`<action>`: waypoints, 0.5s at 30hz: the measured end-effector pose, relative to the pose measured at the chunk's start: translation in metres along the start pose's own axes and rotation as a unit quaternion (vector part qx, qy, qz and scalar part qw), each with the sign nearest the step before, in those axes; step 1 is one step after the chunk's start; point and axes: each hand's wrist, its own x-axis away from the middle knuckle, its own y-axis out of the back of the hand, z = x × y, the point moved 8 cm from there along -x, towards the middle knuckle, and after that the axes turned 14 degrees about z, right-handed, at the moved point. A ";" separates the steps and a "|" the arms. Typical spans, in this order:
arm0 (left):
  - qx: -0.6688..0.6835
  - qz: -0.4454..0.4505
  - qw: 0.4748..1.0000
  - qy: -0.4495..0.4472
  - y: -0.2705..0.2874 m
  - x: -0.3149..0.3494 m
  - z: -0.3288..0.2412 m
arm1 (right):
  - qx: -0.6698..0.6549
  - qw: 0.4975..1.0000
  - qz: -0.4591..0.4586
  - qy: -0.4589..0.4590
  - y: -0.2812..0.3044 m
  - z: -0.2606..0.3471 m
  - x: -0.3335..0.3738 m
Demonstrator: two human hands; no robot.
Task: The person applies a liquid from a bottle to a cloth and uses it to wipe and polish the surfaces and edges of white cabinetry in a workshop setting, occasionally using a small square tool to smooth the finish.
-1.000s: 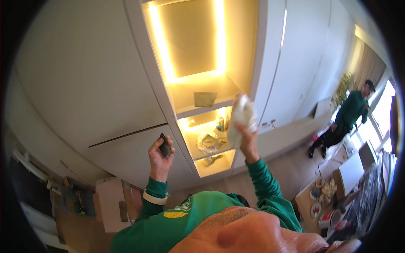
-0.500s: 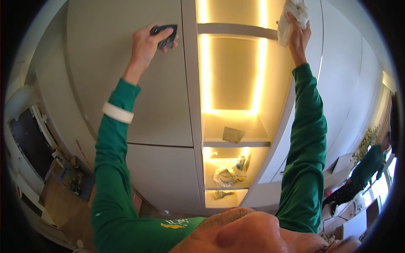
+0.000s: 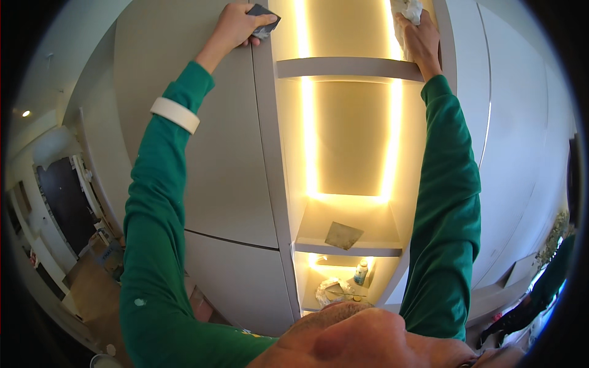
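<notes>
"Head view: what do you hold?"

"Your left hand (image 3: 240,26) grips the dark pad (image 3: 264,18), probably stiff, best by its sides; your right hand (image 3: 421,40) clasps the white bundle (image 3: 410,10), likely soft, both at the lit niche (image 3: 353,135)."

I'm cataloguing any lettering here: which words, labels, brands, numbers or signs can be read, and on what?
None can be read.
Bottle: label too small.
Chest print: mostly hidden, unreadable.
Clutter at far left: too small to tell.
Dark pad in the left hand: no lettering visible.
White bundle in the right hand: no lettering visible.
</notes>
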 end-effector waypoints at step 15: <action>0.016 -0.090 0.995 -0.030 0.013 -0.010 -0.008 | 0.000 0.997 -0.014 0.077 0.008 0.042 0.031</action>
